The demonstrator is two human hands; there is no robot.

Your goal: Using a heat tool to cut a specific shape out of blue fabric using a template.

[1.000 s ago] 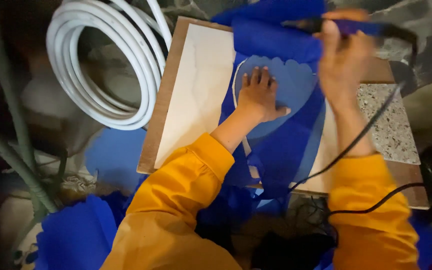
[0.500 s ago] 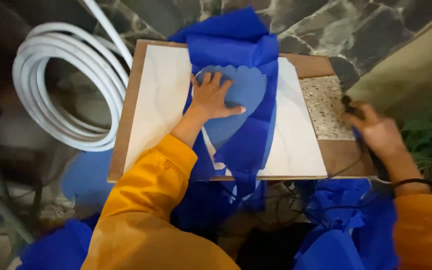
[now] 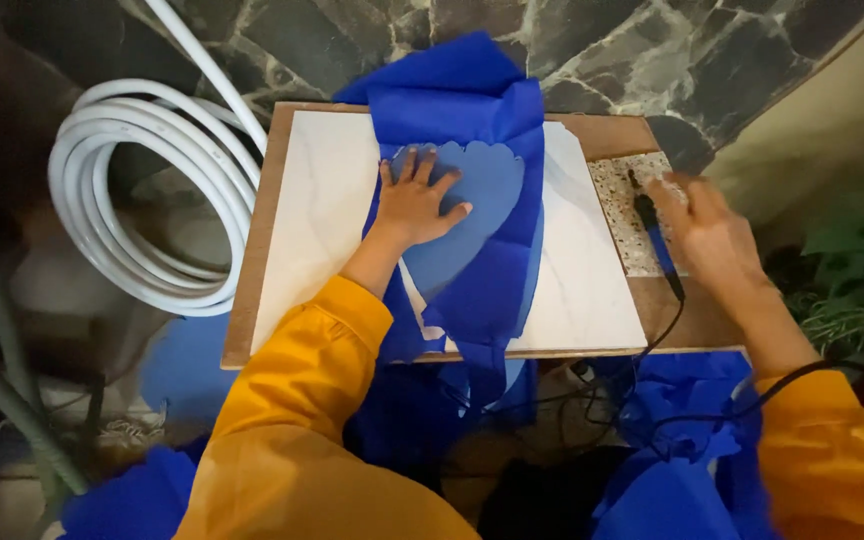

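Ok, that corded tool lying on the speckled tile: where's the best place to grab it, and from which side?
Probably the blue handle of the corded tool, taken from above. It lies flat on the speckled tile, dark tip pointing away, cord trailing off the near end. The right hand is right beside it; the left hand is pressed flat on the blue fabric.

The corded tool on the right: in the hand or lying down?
Lying down. The corded tool rests on the speckled slab; the right hand hovers beside it, fingers open.
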